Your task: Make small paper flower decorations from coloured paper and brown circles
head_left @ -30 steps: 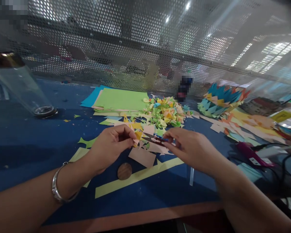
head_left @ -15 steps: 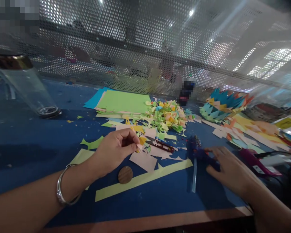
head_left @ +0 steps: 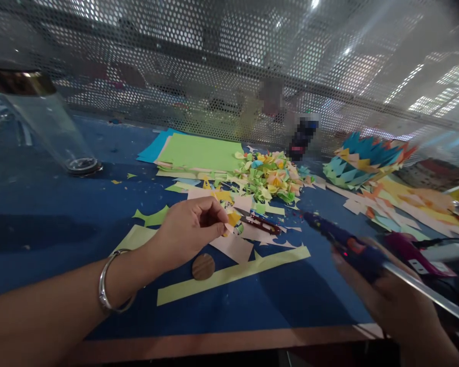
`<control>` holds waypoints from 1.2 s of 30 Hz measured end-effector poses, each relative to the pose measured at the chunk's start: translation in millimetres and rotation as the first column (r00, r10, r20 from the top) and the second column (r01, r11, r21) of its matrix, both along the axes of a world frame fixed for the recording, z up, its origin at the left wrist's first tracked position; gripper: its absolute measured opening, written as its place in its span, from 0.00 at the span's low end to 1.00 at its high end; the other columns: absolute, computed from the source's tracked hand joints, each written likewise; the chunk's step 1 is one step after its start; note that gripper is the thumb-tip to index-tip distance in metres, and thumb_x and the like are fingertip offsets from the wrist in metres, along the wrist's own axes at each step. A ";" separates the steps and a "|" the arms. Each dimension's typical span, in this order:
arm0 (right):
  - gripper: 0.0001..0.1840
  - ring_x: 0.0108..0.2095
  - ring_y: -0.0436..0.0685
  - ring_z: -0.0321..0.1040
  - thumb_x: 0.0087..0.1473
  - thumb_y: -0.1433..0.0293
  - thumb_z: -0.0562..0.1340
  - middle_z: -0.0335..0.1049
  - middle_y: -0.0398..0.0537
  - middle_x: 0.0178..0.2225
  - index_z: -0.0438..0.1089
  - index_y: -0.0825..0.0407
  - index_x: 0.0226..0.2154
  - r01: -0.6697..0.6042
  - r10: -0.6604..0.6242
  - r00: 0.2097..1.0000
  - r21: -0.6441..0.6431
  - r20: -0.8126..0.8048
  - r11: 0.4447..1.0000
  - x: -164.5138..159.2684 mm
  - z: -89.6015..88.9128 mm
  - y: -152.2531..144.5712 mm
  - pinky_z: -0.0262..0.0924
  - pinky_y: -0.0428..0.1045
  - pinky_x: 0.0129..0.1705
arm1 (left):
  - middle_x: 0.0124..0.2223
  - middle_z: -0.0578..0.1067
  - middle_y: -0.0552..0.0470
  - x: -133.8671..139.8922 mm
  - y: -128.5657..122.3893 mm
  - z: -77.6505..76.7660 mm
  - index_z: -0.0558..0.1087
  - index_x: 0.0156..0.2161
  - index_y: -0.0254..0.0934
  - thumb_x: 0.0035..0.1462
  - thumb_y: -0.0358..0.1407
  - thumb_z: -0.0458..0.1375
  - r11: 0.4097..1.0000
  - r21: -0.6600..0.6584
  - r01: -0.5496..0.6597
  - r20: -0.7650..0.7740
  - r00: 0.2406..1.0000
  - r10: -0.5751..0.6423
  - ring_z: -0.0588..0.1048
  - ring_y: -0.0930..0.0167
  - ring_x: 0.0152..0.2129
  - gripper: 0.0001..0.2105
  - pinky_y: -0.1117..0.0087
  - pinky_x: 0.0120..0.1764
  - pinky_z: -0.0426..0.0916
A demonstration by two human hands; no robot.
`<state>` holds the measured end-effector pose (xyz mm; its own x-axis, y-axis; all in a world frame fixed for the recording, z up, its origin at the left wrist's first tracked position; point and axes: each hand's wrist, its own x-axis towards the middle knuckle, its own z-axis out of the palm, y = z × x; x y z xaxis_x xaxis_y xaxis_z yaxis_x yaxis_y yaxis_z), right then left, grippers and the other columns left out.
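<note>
My left hand [head_left: 193, 229] pinches a small folded yellow paper piece [head_left: 234, 218] between thumb and fingertips. In my right hand [head_left: 398, 290] is a dark blue glue gun [head_left: 348, 244], its nozzle pointing left toward the paper scraps and a clear glue stick [head_left: 428, 290] jutting out behind. Just right of the yellow piece lies a pair of dark red-handled snips [head_left: 265, 224]. Below my left hand a round wooden disc [head_left: 203, 266] rests beside a pale yellow paper strip [head_left: 233, 276], partly over its edge.
Behind the hands are a stack of green paper [head_left: 202, 152] and a heap of small folded paper pieces [head_left: 271, 176]. A glass bottle [head_left: 57, 122] stands at left. A spiky paper ring [head_left: 363, 160] and a purple power strip [head_left: 409, 255] are at right. Perforated metal forms the back wall.
My right hand has picked the glue gun up off the table and turned it so the nozzle points left. My left hand still pinches the yellow paper piece. The view has shifted slightly.
</note>
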<state>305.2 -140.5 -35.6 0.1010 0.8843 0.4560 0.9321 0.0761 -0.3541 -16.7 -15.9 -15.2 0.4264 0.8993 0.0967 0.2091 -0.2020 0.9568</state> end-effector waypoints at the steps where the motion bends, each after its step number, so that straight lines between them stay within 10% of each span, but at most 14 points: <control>1: 0.11 0.42 0.67 0.73 0.57 0.60 0.60 0.73 0.52 0.43 0.66 0.43 0.42 -0.029 0.029 0.999 -0.004 -0.026 1.000 -11.7 1.9 -4.3 0.67 0.58 0.38 | 0.29 0.76 0.51 0.0 -0.5 0.3 0.74 0.30 0.39 0.51 0.31 0.61 1.000 0.014 -0.012 -0.026 1.000 0.013 0.73 0.70 0.26 0.01 0.70 0.31 0.66; 12: 0.03 0.32 0.55 0.70 0.59 0.69 0.60 0.69 0.46 0.35 0.66 0.46 0.38 -0.420 0.401 0.886 -0.034 -0.232 0.907 -81.7 15.7 -0.4 0.68 0.49 0.33 | 0.29 0.77 0.51 2.5 -8.2 1.1 0.74 0.31 0.38 0.52 0.32 0.60 0.999 -0.011 0.035 -0.024 0.999 -0.035 0.74 0.71 0.26 0.00 0.70 0.31 0.66; 36: 0.09 0.31 0.57 0.74 0.60 0.64 0.59 0.74 0.48 0.32 0.73 0.49 0.39 -0.346 0.348 0.933 0.030 -0.093 0.938 -80.8 -5.3 2.4 0.68 0.48 0.27 | 0.32 0.79 0.49 0.3 -10.7 5.0 0.71 0.34 0.36 0.55 0.31 0.57 0.991 0.046 0.124 -0.146 0.982 -0.117 0.77 0.70 0.29 0.02 0.69 0.34 0.69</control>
<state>224.4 -138.1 -40.9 -0.1674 0.8663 0.4707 0.8087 0.3937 -0.4369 -16.4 -26.6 -10.2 0.5443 0.8355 0.0748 0.3135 -0.2853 0.9057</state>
